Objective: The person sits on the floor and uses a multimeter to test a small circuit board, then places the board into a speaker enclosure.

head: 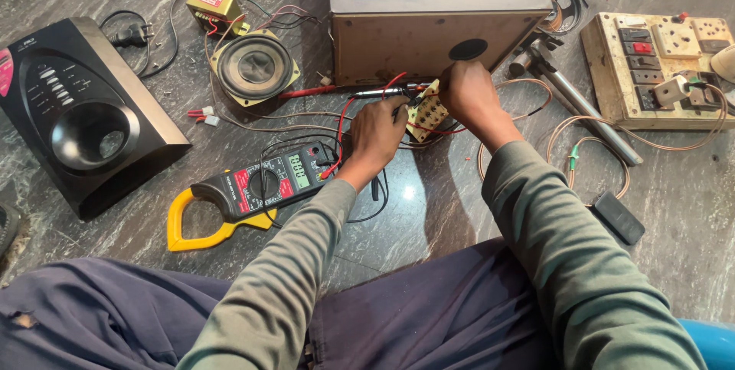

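Fingers, seemingly pinching circuit board

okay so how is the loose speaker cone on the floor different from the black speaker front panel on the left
The loose speaker cone is a bare round driver on a square metal frame, wires attached; the black speaker front panel is a larger glossy plastic shell with buttons and an empty round opening. The cone lies flat near the brown box; the panel lies tilted, farther left. Both lie on the marble floor, untouched by either hand.
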